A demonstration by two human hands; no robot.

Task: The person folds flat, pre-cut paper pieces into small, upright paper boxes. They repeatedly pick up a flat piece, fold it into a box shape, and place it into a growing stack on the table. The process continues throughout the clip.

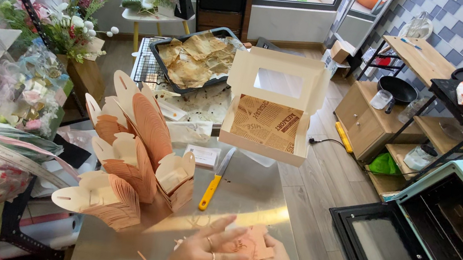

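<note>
An open white cardboard box [271, 115] with a window in its raised lid and printed brown paper lining sits at the far side of the steel bench [252, 196]. Just near of it lies a knife with a yellow handle [214, 181]. To the left stands a heap of folded pink and cream cartons [136, 158]. Farther off, a dark baking tray [193, 58] holds crumpled brown paper. On the right, a pale green oven [451, 242] stands with its door open. Flower bouquets [77, 4] crowd the far left.
</note>
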